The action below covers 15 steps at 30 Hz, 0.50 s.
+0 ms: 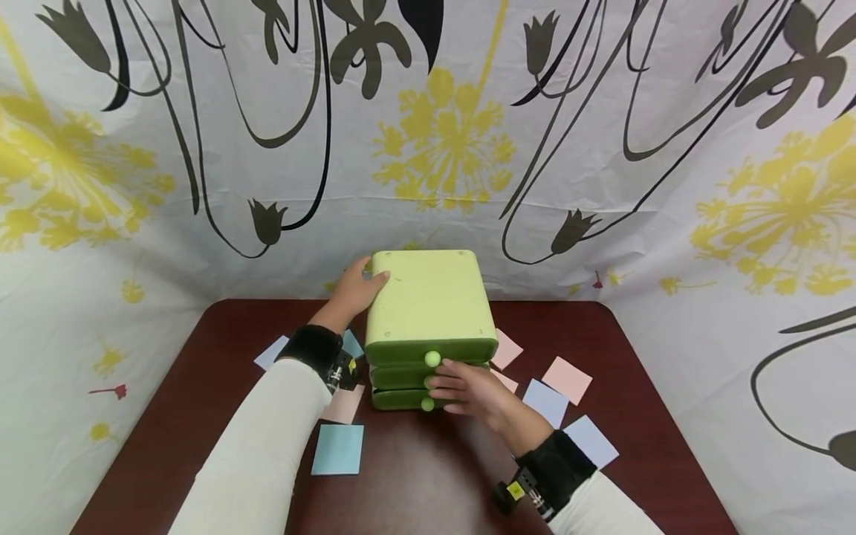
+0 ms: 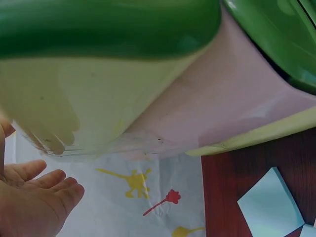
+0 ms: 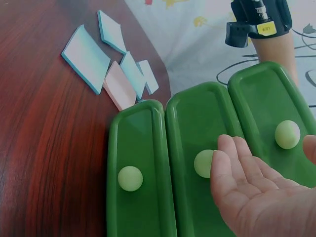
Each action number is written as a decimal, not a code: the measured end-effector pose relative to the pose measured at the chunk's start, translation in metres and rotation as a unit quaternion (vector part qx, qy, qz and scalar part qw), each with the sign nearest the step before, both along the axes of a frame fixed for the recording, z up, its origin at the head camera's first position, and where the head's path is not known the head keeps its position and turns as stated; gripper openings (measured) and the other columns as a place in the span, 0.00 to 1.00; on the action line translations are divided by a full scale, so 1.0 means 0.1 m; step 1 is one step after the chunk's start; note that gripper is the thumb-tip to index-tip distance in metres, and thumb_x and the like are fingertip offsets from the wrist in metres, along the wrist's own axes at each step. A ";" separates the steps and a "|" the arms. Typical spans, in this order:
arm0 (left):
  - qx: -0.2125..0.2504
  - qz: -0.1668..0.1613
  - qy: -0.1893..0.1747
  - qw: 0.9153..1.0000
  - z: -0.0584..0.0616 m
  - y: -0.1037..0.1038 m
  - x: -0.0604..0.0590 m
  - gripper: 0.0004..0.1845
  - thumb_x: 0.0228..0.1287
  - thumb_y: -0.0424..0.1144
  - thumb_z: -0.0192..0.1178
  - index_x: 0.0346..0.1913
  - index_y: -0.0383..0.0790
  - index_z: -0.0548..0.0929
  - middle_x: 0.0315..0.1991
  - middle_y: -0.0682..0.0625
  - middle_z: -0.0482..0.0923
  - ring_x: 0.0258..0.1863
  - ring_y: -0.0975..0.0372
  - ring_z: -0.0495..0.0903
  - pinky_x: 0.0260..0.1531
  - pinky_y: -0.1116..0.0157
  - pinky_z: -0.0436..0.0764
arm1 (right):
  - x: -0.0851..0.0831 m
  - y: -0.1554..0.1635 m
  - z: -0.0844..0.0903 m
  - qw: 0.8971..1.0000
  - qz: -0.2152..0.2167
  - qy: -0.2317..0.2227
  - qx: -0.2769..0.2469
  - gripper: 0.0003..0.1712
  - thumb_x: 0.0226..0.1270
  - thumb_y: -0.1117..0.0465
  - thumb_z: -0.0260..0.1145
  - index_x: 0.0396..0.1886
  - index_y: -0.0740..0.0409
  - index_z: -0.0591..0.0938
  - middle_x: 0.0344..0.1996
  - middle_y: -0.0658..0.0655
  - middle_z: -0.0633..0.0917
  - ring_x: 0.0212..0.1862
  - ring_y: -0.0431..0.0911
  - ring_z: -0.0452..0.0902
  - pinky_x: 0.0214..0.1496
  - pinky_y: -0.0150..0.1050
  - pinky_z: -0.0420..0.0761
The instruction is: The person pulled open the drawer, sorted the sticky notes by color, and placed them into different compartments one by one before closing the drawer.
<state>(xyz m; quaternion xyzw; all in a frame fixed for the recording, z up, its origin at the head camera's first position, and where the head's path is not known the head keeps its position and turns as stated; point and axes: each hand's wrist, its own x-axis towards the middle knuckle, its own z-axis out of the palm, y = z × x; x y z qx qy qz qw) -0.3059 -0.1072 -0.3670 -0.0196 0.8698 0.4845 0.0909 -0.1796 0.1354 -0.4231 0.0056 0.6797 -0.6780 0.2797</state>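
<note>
A small chest of drawers [image 1: 428, 297] stands at the back middle, with a pale yellow-green top and three stacked green drawer fronts [image 3: 140, 148], each with a round light-green knob [image 3: 130, 178]. At its back left corner is my left hand [image 1: 354, 291], the thumb over the top edge. In the left wrist view that hand's fingers [image 2: 47, 178] extend loosely beside the chest. My right hand [image 1: 478, 394] is in front of the drawers, its fingers extended. From the right wrist, the fingertips overlap the edge of the middle knob [image 3: 203, 164].
Square paper pads lie on both sides of the chest: a blue pad [image 1: 337, 449] and a pink pad [image 1: 344, 405] at left, another pink pad [image 1: 567, 380] and a lavender pad [image 1: 591, 441] at right. A patterned cloth [image 1: 441, 223] hangs behind the dark red-brown table [image 1: 414, 483].
</note>
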 end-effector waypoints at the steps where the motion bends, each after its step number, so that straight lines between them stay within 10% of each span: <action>1: 0.006 0.001 -0.003 1.000 0.00 0.00 0.00 0.39 0.73 0.55 0.49 0.77 0.45 0.46 0.77 0.42 0.45 0.74 0.45 0.48 0.68 0.44 0.59 | 0.00 -0.01 0.00 1.000 0.000 -0.002 -0.004 0.38 0.73 0.42 0.53 0.68 0.69 0.66 0.59 0.67 0.77 0.59 0.54 0.77 0.61 0.48 0.75; 15: 0.047 -0.005 -0.017 0.999 0.01 0.01 0.01 0.37 0.74 0.53 0.48 0.78 0.49 0.46 0.77 0.45 0.43 0.75 0.47 0.46 0.69 0.46 0.58 | -0.04 -0.13 0.04 0.999 -0.040 -0.010 -0.028 0.34 0.76 0.46 0.49 0.65 0.70 0.68 0.58 0.66 0.79 0.55 0.50 0.80 0.55 0.42 0.78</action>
